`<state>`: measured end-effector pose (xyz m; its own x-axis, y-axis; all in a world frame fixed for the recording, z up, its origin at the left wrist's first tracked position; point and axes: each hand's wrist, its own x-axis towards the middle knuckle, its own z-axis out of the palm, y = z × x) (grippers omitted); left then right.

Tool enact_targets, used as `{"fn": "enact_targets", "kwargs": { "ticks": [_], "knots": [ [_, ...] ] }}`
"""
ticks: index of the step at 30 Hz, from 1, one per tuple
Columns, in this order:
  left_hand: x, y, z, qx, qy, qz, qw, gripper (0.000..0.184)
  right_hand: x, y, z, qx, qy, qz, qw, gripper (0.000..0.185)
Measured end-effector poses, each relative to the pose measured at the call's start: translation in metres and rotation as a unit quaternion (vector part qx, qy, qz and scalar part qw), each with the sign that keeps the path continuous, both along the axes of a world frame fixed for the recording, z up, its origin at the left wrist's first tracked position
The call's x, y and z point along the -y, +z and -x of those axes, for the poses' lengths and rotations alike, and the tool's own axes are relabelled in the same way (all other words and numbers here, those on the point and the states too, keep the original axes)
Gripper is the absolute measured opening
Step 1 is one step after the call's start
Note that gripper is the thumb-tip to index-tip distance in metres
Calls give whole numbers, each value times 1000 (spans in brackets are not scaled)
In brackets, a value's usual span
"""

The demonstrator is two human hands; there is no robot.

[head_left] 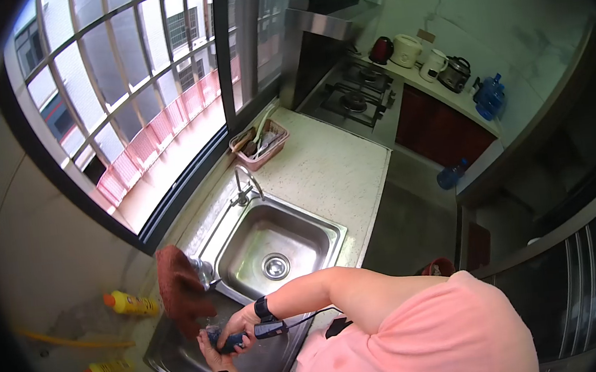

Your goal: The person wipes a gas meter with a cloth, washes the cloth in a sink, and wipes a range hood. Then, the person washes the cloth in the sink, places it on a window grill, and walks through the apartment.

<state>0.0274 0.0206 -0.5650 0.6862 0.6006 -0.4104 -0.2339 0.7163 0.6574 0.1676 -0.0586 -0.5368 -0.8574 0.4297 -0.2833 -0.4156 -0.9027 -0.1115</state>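
Note:
Both my hands are over the left basin (175, 359) of the steel sink. My left hand (212, 352) is closed around one side of a small dark blue thing (219, 339), whose kind I cannot make out. From the other side my right hand (238, 328) is closed on it too, fingers bent and partly hidden. A brown towel (180, 283) lies at the back of the sink, its lower end hanging towards my hands. Black straps with devices are around both wrists, and a cable runs from the right one (271, 329).
The right basin (280, 223) has a curved tap (249, 180). Yellow bottles (131, 303) with orange caps are at the left. A pink basket (266, 149) of utensils is by the window. Farther off are a gas stove (358, 98), a kettle (382, 50) and blue water jugs (490, 98).

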Motion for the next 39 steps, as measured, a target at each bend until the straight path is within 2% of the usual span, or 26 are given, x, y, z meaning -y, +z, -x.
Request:
{"fn": "enact_targets", "kwargs": {
  "ticks": [1, 2, 4, 5, 6, 8, 9, 10, 13, 14, 17, 18, 21, 22, 24, 25, 26, 27, 28, 29, 30, 33, 34, 37, 38, 39],
  "knots": [
    [0, -3, -4, -32, 23, -26, 999, 32, -6, -4, 0, 59, 14, -22, 998, 31],
    [7, 16, -12, -44, 53, -16, 998, 24, -6, 4, -2, 165, 15, -62, 984, 27],
    [-5, -10, -8, -21, 25, -26, 999, 19, -2, 39, -5, 370, 9, -157, 916, 19],
    [-6, -10, -11, -10, 12, -29, 999, 17, 3, 53, -6, 465, 3, -207, 861, 16],
    [-3, -12, -12, -37, 40, -15, 998, 12, -4, 31, -1, 559, 19, -273, 783, 13],
    [0, -10, -15, -80, 24, -20, 996, 12, 3, 36, 7, 686, 6, -410, 601, 12],
    [1, -9, -16, -101, 16, -22, 994, 13, 6, 37, 12, 733, 0, -468, 494, 11],
    [-10, -44, -14, -99, 3, 1, 995, 20, 6, 33, 17, 749, 32, -438, 495, 15],
    [-7, -47, -12, -124, -12, 82, 989, 27, -2, -25, 41, 818, -100, -432, 365, 43],
    [-5, -45, -11, -133, -17, 108, 985, 30, 11, 11, 30, 791, 3, -514, 332, 54],
    [5, -38, -1, -125, -11, 59, 990, 31, 17, -8, 33, 787, -17, -511, 346, 53],
    [10, -23, 1, -98, -28, 110, 989, 30, 24, -5, 32, 783, -52, -497, 372, 50],
    [15, -13, 9, -59, -10, 124, 990, 30, 42, 26, 15, 712, -71, -489, 499, 41],
    [18, -15, 15, -67, 53, 87, 993, 23, 45, 31, 9, 651, -119, -459, 592, 37],
    [47, 43, 25, -62, -42, -175, 982, 52, 41, 32, 1, 502, -92, -267, 817, 31],
    [63, 78, 30, -58, -90, -302, 947, 67, 37, 30, -3, 405, -75, -159, 897, 30],
    [73, 102, 30, -85, -134, -386, 909, 79, 30, 26, -7, 263, -12, -126, 956, 29],
    [74, 102, 30, -156, -119, -527, 827, 81, 30, 23, -7, 197, 1, -79, 977, 29],
    [75, 100, 33, -223, -98, -650, 720, 82, 29, 21, -6, 128, 16, -33, 991, 29],
    [77, 100, 34, -284, -72, -753, 589, 84, 29, 23, -6, 59, 32, 14, 998, 29],
    [85, 122, 33, -268, -40, -792, 547, 78, 33, 42, -3, 44, 47, 3, 998, 31],
    [82, 115, 29, -152, 1, -609, 779, 64, 44, 70, 4, 65, 55, -35, 996, 30],
    [74, 126, 36, -214, 15, -861, 461, 54, 44, 72, 6, 100, 58, -40, 992, 27],
    [67, 101, 46, -237, -52, -864, 441, 45, 45, 82, 5, 238, 106, -165, 951, 22],
    [85, 122, 39, -290, -75, -793, 530, 35, 42, 76, 10, 297, 118, -187, 929, 17],
    [94, 136, 35, -296, -94, -795, 521, 34, 47, 81, 9, 343, 112, -233, 903, 16]
  ]
}}
